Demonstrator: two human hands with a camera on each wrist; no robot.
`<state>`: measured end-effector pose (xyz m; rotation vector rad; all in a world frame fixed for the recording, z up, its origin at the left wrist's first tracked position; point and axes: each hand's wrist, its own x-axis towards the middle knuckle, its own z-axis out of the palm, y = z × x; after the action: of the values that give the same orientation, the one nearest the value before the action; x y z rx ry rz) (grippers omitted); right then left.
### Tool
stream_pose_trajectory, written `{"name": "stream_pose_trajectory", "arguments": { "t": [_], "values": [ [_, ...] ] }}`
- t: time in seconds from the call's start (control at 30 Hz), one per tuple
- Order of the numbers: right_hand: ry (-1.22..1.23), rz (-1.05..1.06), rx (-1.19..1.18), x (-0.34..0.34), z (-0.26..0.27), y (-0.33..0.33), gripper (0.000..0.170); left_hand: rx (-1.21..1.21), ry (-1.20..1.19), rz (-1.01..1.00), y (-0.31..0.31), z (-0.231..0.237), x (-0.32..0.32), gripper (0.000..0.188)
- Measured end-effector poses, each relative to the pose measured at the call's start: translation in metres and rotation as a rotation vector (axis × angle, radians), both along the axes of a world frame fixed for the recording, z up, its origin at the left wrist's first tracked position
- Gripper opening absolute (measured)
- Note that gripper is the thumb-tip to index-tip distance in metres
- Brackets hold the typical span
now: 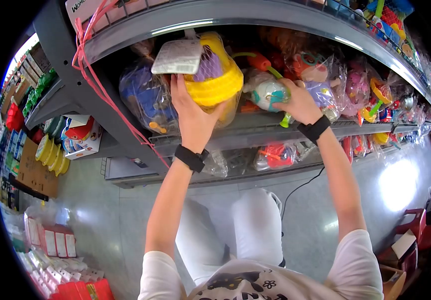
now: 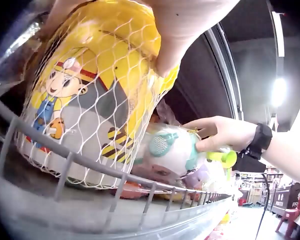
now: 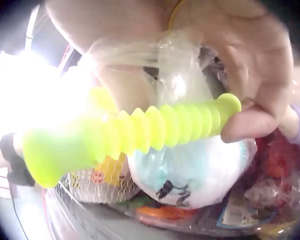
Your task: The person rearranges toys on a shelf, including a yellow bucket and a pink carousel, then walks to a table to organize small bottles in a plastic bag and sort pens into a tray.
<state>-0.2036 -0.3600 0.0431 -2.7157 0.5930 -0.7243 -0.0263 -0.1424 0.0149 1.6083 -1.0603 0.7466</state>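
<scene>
My left hand (image 1: 195, 112) grips a yellow toy bucket (image 1: 218, 92) in white netting, fingers on one side and thumb on the other. A cardboard tag (image 1: 178, 56) hangs at its top, and the left wrist view shows a cartoon builder (image 2: 65, 82) printed on its wall. To the right, my right hand (image 1: 303, 104) holds a white-and-teal toy (image 1: 267, 94) in a clear bag, with a perforated teal disc (image 2: 162, 144) on its side. A lime-green corrugated tube (image 3: 165, 127) crosses in front of that bag, one end at my fingertips.
The shelf's wire front rail (image 2: 90, 167) runs before the toys. A bagged blue toy (image 1: 148, 102) stands left of the bucket, and several bagged toys line the right. The upper shelf edge (image 1: 245, 32) overhangs both hands. Pink string (image 1: 100, 85) hangs along the post.
</scene>
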Motion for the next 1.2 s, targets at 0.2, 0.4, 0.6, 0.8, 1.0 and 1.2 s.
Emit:
{"name": "stream_pose_trajectory", "arguments": {
  "t": [0.2,0.4,0.6,0.8,1.0,1.2],
  "values": [
    [0.147,0.077,0.034,-0.02,0.073,0.002,0.063,0.069,-0.103,0.093,0.005,0.008,0.008,0.1],
    [0.233,0.181,0.105,-0.024,0.132,-0.003,0.057,0.208,-0.266,0.226,-0.008,0.004,-0.006,0.078],
    [0.203,0.14,0.177,-0.009,0.147,-0.038,0.055,0.307,-0.268,0.256,-0.02,0.006,-0.009,0.059],
    [-0.353,0.24,0.866,0.018,0.095,-0.031,0.084,0.269,-0.261,0.18,-0.025,0.009,-0.003,0.061],
    [-0.141,0.245,0.169,0.015,0.029,-0.039,0.106,0.274,-0.244,0.11,-0.015,0.007,0.007,0.082],
    [-0.338,-0.091,-0.226,0.051,-0.009,-0.027,0.096,0.413,-0.323,0.163,-0.011,0.003,0.005,0.1]
  ]
}}
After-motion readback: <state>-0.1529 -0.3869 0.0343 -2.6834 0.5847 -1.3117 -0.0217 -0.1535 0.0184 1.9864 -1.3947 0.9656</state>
